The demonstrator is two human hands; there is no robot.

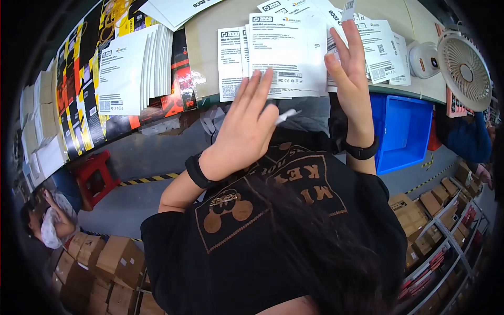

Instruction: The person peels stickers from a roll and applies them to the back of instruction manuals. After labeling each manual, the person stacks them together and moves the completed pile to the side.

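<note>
My left hand [244, 128] lies over the near edge of a white printed flat pack [286, 44], several fingers stretched across it. Its index finger is curled, and a small white paper strip [287, 116] pokes out there; the thumb is hidden. Raised at the pack's right side, my right hand [350, 79] has its fingers extended and its thumb apart. A small white label [348, 9] shows at its topmost fingertip; whether it sticks there I cannot tell. More white packs [229, 58] lie beneath and left of the front one, others [380, 50] fan out behind my right hand.
A row of similar white packs [126, 73] leans at the left, on black, yellow and red printed boxes [79, 105]. At the right stand a white fan [465, 71] and a blue bin [404, 134]. A red stool [97, 178], cartons [121, 257] and another person [55, 220] are around.
</note>
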